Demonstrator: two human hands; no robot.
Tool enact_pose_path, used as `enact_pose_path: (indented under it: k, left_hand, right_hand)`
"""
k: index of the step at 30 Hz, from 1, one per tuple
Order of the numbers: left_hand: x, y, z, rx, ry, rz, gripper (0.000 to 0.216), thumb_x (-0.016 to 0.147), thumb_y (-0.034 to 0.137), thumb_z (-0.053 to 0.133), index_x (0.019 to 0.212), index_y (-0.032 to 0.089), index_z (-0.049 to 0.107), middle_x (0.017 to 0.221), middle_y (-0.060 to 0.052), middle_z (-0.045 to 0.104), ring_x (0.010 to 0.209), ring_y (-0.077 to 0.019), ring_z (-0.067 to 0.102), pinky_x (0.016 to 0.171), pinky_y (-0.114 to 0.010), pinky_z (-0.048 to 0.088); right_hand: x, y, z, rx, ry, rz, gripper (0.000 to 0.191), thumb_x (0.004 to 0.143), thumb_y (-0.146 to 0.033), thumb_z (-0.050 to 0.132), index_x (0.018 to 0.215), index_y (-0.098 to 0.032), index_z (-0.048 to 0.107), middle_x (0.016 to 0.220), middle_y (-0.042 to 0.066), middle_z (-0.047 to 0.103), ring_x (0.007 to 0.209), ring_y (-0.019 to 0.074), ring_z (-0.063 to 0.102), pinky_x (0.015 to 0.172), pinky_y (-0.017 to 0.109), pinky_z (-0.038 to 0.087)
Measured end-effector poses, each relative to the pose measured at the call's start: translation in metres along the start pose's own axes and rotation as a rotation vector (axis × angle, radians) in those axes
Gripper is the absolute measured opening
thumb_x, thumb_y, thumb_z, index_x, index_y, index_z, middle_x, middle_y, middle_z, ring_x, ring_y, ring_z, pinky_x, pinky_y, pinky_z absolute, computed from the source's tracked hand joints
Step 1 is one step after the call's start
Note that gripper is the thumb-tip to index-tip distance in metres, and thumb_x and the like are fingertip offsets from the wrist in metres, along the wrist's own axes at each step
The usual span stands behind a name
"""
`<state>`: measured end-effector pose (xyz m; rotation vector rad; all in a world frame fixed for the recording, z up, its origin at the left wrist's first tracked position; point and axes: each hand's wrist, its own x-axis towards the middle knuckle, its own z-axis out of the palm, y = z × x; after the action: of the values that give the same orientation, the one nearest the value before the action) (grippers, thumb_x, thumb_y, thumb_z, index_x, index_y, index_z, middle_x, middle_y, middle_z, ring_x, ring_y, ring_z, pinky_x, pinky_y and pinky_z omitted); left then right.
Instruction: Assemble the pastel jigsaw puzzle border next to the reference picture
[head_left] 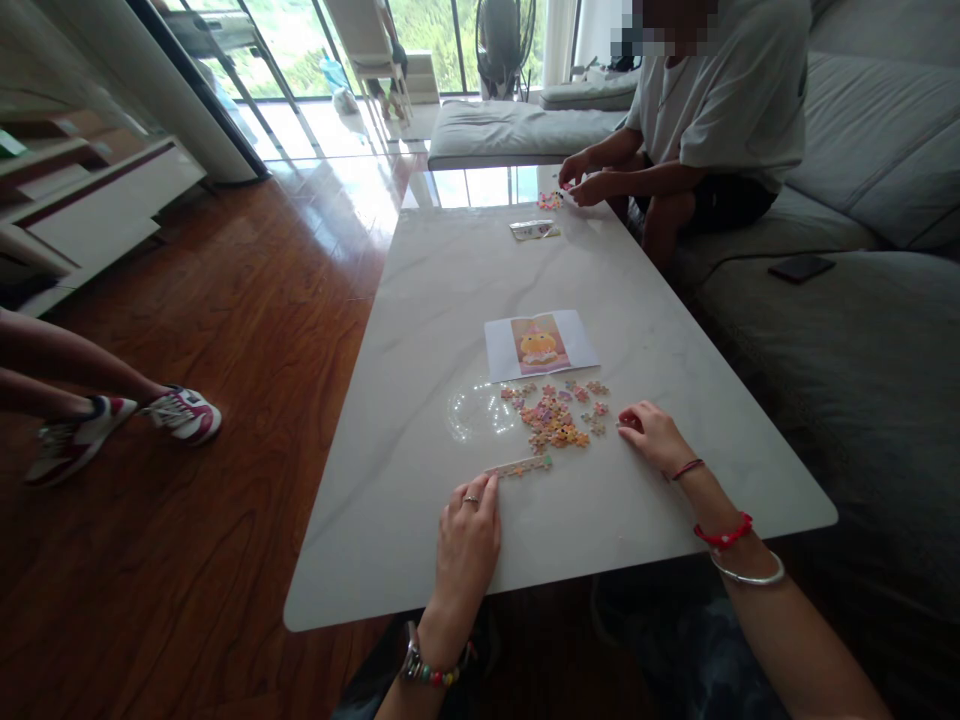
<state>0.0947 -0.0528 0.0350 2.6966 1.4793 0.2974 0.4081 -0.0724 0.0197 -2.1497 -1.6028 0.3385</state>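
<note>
A short strip of joined jigsaw puzzle pieces (519, 468) lies on the white marbled table, with a green piece at its right end. My left hand (470, 525) rests on the table with fingers extended, its fingertips touching the strip's left end. Beyond the strip is a loose heap of puzzle pieces (556, 418) in yellow, orange and pink. To the right of the heap, my right hand (654, 436) has thumb and fingers pinched together just above the tabletop; whatever is between them is too small to make out. A printed picture sheet (581, 340) showing a yellow figure lies behind the heap.
Across the table (442, 290), a seated person (720, 100) handles other puzzle pieces (550, 200) beside a small flat packet (535, 230). A phone (801, 268) lies on the grey sofa (862, 330). Someone's legs and sneakers (182, 413) show at left on the wooden floor.
</note>
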Motion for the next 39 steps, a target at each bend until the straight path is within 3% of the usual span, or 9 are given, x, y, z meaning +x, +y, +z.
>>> enact_pose_path:
  k: [4, 10, 23, 39]
  left_hand:
    - [0.000, 0.002, -0.001, 0.007, -0.007, -0.004, 0.038, 0.081, 0.012, 0.041, 0.117, 0.020, 0.049, 0.114, -0.006, 0.055, 0.102, -0.0214, 0.048, 0.077, -0.032, 0.045]
    - [0.001, 0.004, 0.002, -0.003, -0.016, -0.011, 0.039, 0.081, 0.013, 0.042, 0.118, 0.020, 0.047, 0.116, -0.005, 0.054, 0.100, -0.0219, 0.047, 0.078, -0.033, 0.045]
    - [-0.001, 0.007, 0.003, -0.054, -0.027, -0.016, 0.041, 0.079, 0.011, 0.042, 0.119, 0.020, 0.046, 0.116, -0.008, 0.052, 0.104, -0.0209, 0.045, 0.079, -0.032, 0.044]
    - [0.000, 0.007, 0.003, -0.038, -0.015, -0.021, 0.041, 0.079, 0.012, 0.043, 0.119, 0.020, 0.047, 0.119, -0.008, 0.051, 0.106, -0.0215, 0.045, 0.083, -0.033, 0.044]
  right_hand:
    - [-0.005, -0.010, -0.002, 0.013, 0.003, -0.134, 0.026, 0.069, -0.027, 0.059, 0.094, -0.019, 0.057, 0.087, 0.004, 0.052, 0.070, 0.0145, 0.054, 0.071, 0.029, 0.044]
    - [-0.005, -0.028, 0.013, -0.081, -0.007, -0.091, 0.013, 0.073, -0.030, 0.056, 0.073, -0.018, 0.057, 0.081, 0.005, 0.051, 0.074, 0.0163, 0.054, 0.072, 0.029, 0.043]
    - [-0.003, -0.021, 0.020, -0.057, -0.022, -0.178, 0.008, 0.075, -0.025, 0.051, 0.078, -0.018, 0.055, 0.083, 0.006, 0.053, 0.075, 0.0181, 0.054, 0.071, 0.030, 0.044]
    - [-0.010, -0.014, -0.003, -0.011, -0.205, -0.199, 0.002, 0.071, -0.019, 0.055, 0.071, -0.018, 0.056, 0.075, 0.002, 0.054, 0.067, 0.0133, 0.054, 0.065, 0.026, 0.043]
